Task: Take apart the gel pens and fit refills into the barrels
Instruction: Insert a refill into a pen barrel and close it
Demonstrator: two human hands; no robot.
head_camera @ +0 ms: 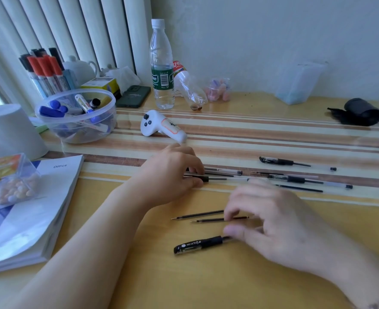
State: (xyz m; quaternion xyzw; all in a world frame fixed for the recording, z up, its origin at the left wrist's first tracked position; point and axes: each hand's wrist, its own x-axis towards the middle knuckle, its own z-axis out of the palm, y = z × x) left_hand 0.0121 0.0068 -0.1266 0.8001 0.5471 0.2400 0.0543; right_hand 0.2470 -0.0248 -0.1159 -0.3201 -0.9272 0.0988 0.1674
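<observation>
Refills (208,216), two thin dark ones with brass tips, lie side by side on the table (161,275). The right hand (271,221) pinches them in its grip; better lift one alone, level. The left hand (173,172) grips clear barrels (224,173) farther back.

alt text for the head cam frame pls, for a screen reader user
A person's left hand grips a cluster of gel pens on a yellow table, while the right hand pinches one of two loose refills beside a capped black pen. More pens and refills lie to the right; a tub of markers and a water bottle stand behind.
</observation>
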